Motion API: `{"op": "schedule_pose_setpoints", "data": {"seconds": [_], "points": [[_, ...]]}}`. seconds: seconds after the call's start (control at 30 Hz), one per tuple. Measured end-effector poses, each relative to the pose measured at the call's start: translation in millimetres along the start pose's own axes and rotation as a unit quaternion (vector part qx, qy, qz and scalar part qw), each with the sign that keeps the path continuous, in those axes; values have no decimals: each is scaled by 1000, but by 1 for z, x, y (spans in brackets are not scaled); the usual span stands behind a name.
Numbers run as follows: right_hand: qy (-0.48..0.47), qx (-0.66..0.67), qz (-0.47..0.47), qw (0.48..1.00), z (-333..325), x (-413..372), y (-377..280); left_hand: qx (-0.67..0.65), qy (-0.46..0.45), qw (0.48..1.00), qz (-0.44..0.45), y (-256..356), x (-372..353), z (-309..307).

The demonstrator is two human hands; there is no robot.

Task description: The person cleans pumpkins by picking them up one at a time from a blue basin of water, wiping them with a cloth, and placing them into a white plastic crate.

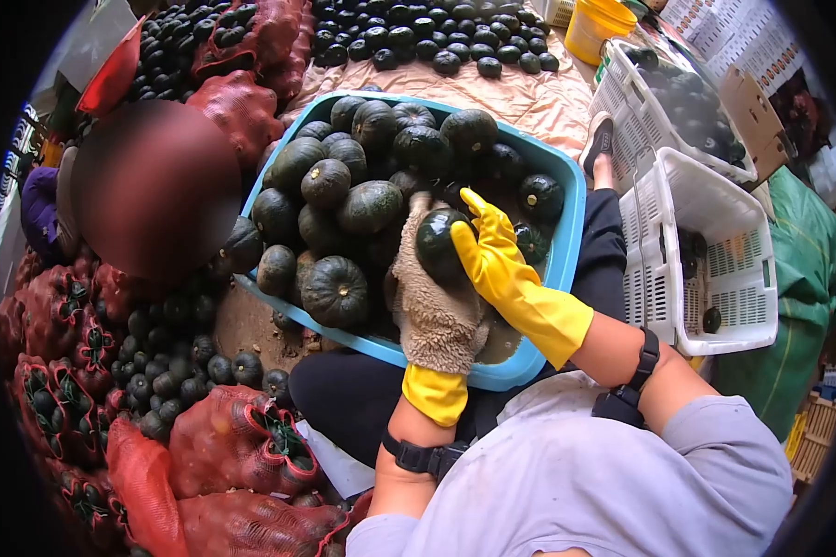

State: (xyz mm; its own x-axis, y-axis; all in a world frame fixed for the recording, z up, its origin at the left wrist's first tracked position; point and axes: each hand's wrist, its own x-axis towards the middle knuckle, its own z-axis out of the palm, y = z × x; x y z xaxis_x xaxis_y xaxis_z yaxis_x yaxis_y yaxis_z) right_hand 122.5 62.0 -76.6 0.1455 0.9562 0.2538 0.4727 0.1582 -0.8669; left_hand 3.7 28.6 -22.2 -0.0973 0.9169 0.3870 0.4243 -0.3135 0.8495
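Note:
A wet, dark green squash (441, 243) is between my hands, above a blue tub (571, 218). My left hand (439, 316) wears a yellow glove with a fluffy beige cloth over it, and the cloth curls round the squash's left side and underside. My fingers there are hidden by the cloth. From the right, my right hand (506, 265), in a yellow rubber glove, holds the squash with its fingers against the side. Several more dark green squashes (334, 291) are heaped in the tub, mostly on the left, with murky water (500, 345) near the front rim.
On the right stand a white crate (729, 320) with a few squashes and a fuller white crate (613, 93). Red mesh sacks (223, 446) and loose squashes fill the left, beside another person (42, 213). Rows of squashes (418, 32) lie on a sheet behind, near a yellow bucket (592, 32).

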Motion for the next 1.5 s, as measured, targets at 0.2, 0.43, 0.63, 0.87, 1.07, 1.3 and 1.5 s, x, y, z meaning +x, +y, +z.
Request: {"op": "schedule_pose_setpoints", "data": {"seconds": [0.2,0.43,0.63,0.87,1.07,1.3,1.5], "points": [[-83,91,44,991,3,-45,-11,136,-109,981,81,-4,9,-23],[-238,653,387,606,-44,-36,-8,129,29,991,17,-62,2,-6],[-158,710,309,613,-142,-8,28,-570,83,584,-572,-16,18,-16],[103,718,30,687,-273,12,73,-502,58,688,-521,-21,24,-19],[-509,-446,58,734,-81,-35,5,-456,-30,832,-315,-7,4,-8],[-669,-475,105,562,36,-25,119,-426,-5,841,-334,-30,-1,-5],[-441,-62,302,843,-76,-5,36,-455,97,765,-446,-30,14,10]]}}
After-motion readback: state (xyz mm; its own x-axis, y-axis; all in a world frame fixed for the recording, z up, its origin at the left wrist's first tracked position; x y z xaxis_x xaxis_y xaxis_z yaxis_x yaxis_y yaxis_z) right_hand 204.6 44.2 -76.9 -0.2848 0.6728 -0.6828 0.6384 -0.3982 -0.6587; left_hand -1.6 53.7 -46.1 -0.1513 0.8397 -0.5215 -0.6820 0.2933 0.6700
